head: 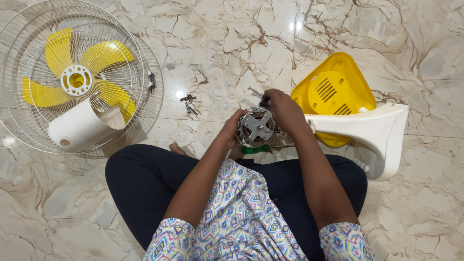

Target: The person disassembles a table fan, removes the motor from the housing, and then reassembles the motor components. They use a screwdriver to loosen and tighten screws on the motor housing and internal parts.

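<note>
On the marble floor (232,43), a seated person works a round metal fan motor (256,127) with both hands.

From the head view, the left hand (231,129) cups the motor's left edge, and the right hand (284,110) is curled over its top right; the motor sits just above the crossed legs. A green-handled screwdriver (256,149) lies just under it. A white fan body (374,133) and yellow cover (333,92) lie right, loose screws (189,103) near, and a wire grille (79,77) with 5 yellow blades (104,53) far left.

One motor (256,127), two hands (285,110), one screwdriver (256,149), one blade (76,79).
</note>
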